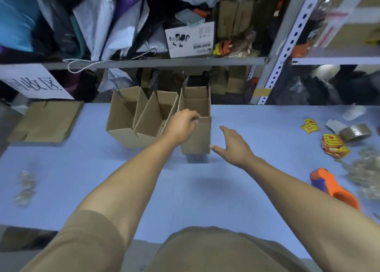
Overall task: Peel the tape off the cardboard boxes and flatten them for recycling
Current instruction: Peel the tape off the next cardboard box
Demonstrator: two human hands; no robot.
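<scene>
Near the surface's (246, 128) far edge, the left hand (182, 125) grips the rim of an upright open cardboard box (196, 136); the right hand (233, 146) hovers just beside it, fingers spread, holding nothing.

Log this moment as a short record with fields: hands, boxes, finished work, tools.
left hand: grips the near top edge of the right box
right hand: open, beside that box, not touching
boxes: three open boxes upright in a row on the table
finished work: flattened cardboard at the table's far left
tools: tape dispenser and tape roll at the right
</scene>
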